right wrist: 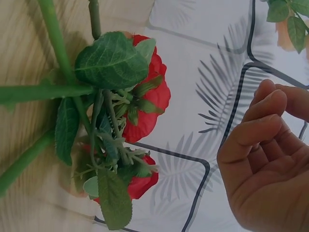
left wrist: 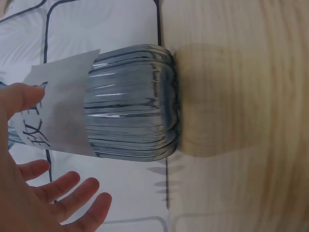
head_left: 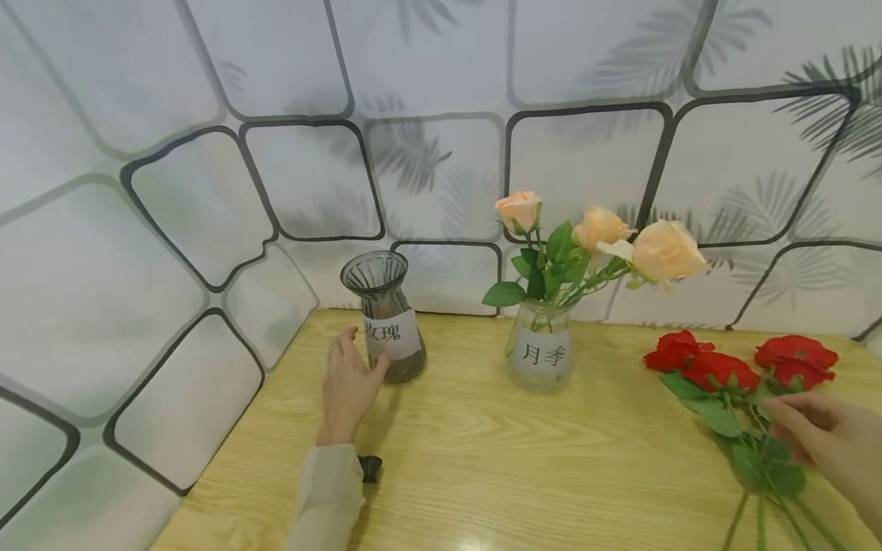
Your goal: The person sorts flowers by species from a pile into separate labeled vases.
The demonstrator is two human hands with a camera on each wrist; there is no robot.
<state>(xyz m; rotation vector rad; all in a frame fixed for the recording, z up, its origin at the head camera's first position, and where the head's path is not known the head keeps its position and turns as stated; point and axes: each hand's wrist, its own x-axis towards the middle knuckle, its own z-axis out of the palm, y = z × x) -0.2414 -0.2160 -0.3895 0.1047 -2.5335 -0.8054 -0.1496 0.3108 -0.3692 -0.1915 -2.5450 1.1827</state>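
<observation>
On the left, a ribbed grey glass vase [head_left: 405, 370] with a white paper label stands upright on the table. Beside it my left hand [head_left: 350, 386] has its thumb at the label and its other fingers spread around the far left side. The left wrist view shows the thumb over the label [left wrist: 67, 106] and the remaining fingers off the glass. At the right lie several red roses [head_left: 723, 373] with green stems. Over their stems hovers my right hand [head_left: 823, 428], fingers loosely bent and fingertips close together; the right wrist view shows nothing held between them.
A clear glass vase [head_left: 540, 376], also labelled, stands mid-table with peach roses [head_left: 664, 252] leaning right out of it. Patterned panels [head_left: 441, 176] rise behind and left of the wooden table [head_left: 482, 467]. A dark strap piece [head_left: 370, 468] shows at my left wrist.
</observation>
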